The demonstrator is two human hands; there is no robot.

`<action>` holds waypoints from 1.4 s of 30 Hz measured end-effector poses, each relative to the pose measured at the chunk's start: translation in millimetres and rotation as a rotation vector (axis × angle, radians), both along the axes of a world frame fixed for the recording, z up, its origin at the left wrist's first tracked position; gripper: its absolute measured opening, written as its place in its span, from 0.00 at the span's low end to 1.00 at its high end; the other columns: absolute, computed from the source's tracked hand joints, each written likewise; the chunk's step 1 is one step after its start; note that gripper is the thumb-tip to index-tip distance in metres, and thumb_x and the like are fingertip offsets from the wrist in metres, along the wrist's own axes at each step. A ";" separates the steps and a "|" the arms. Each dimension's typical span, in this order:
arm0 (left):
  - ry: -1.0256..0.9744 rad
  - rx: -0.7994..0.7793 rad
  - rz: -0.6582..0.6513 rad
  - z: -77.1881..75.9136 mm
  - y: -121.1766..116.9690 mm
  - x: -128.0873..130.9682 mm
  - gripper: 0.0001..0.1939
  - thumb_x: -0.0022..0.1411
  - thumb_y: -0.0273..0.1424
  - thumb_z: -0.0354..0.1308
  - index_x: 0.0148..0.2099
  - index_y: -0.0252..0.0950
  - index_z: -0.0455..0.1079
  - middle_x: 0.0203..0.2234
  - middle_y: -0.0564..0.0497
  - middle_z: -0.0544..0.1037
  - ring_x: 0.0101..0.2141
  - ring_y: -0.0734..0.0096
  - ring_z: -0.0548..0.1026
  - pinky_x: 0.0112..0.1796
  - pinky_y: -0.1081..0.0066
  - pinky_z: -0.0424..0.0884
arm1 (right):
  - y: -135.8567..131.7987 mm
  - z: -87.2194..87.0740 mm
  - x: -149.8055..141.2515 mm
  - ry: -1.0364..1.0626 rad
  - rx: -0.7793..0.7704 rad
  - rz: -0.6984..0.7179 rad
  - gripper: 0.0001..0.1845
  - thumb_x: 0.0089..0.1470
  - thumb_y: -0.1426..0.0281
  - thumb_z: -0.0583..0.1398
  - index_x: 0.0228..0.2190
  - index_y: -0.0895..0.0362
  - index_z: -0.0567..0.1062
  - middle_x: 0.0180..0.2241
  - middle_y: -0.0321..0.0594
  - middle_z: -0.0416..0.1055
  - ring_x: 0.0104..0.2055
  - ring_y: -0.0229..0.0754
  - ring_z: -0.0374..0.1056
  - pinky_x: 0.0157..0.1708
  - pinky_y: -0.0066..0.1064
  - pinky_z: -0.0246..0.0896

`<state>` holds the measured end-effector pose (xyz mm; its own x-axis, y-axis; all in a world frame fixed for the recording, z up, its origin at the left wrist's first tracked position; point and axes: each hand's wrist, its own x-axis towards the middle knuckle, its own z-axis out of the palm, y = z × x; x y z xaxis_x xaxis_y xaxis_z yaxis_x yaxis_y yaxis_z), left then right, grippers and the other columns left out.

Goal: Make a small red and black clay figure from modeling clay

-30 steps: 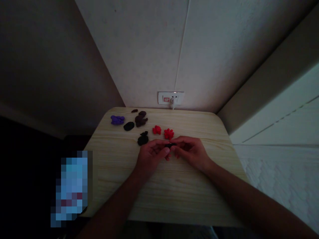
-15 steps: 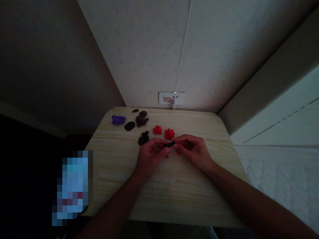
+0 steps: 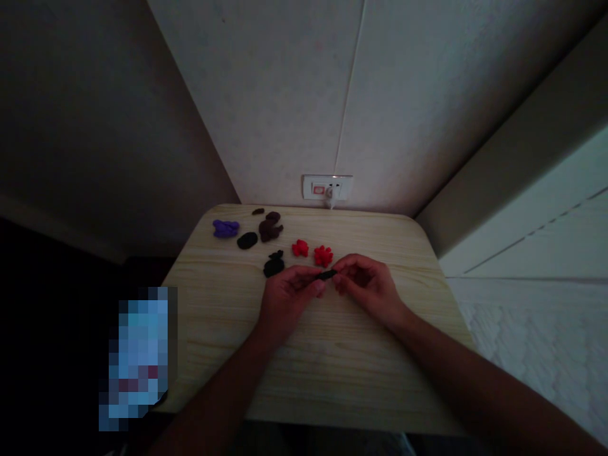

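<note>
Between my two hands is a small dark piece of modelling clay (image 3: pixel 326 275), black and elongated. My left hand (image 3: pixel 289 294) pinches its left end between thumb and fingers. On the other end, the fingertips of my right hand (image 3: pixel 368 285) are closed. Just beyond my fingers lie two red clay shapes: a lobed one (image 3: pixel 323 256) and a smaller one (image 3: pixel 300 247). A black clay figure (image 3: pixel 274 265) sits right behind my left hand, partly covered by it.
Farther back on the wooden table (image 3: pixel 380 354) are a purple clay piece (image 3: pixel 225 228), a flat black oval (image 3: pixel 247 240), a brown clay figure (image 3: pixel 270 228) and a small brown bit (image 3: pixel 258 211). A wall socket (image 3: pixel 327 187) is behind the table. A pixelated bright object (image 3: pixel 140 354) is at left.
The right fingertips have shifted very slightly to the right, and more of the black clay shows between my hands. The pieces on the table have stayed put.
</note>
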<state>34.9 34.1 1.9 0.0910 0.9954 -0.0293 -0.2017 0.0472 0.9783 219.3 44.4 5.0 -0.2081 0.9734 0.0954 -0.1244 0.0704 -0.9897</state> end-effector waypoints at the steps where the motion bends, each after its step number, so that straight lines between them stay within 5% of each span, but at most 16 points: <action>1: 0.011 0.008 0.005 0.2 -0.3 -0.3 0.09 0.54 0.29 0.71 0.39 0.35 0.81 0.27 0.49 0.84 0.28 0.69 0.81 0.34 0.69 0.79 | 0.2 -0.1 -0.1 0.005 -0.004 0.006 0.14 0.49 0.62 0.74 0.34 0.55 0.79 0.24 0.35 0.75 0.24 0.37 0.69 0.26 0.29 0.67; 11: 0.022 0.034 0.018 0.3 -1.5 1.0 0.11 0.51 0.30 0.73 0.39 0.36 0.81 0.32 0.48 0.86 0.31 0.66 0.83 0.38 0.65 0.80 | 0.4 -2.3 -0.4 -0.044 0.024 0.057 0.12 0.51 0.61 0.73 0.36 0.54 0.84 0.30 0.39 0.80 0.29 0.38 0.73 0.31 0.31 0.71; 22: 0.052 0.049 0.012 1.9 -0.6 -3.2 0.05 0.53 0.29 0.72 0.34 0.36 0.81 0.23 0.51 0.83 0.25 0.69 0.80 0.32 0.69 0.78 | 1.1 -3.2 0.0 -0.050 0.110 0.064 0.10 0.52 0.64 0.72 0.37 0.53 0.83 0.36 0.41 0.80 0.39 0.43 0.76 0.42 0.36 0.73; 33: -0.129 0.015 -0.214 3.7 -2.5 -1.2 0.09 0.57 0.32 0.70 0.36 0.34 0.75 0.24 0.51 0.82 0.22 0.72 0.79 0.27 0.71 0.77 | 4.2 1.5 2.8 0.088 -0.108 0.214 0.13 0.49 0.63 0.74 0.32 0.58 0.80 0.25 0.35 0.76 0.26 0.35 0.71 0.30 0.27 0.68; 42: -0.088 -0.025 -0.186 5.1 -1.9 -2.2 0.08 0.57 0.30 0.70 0.33 0.33 0.75 0.22 0.52 0.81 0.22 0.74 0.78 0.28 0.74 0.76 | 6.1 -0.5 2.3 0.122 -0.117 0.250 0.12 0.49 0.66 0.74 0.34 0.57 0.80 0.27 0.34 0.78 0.28 0.35 0.73 0.31 0.27 0.70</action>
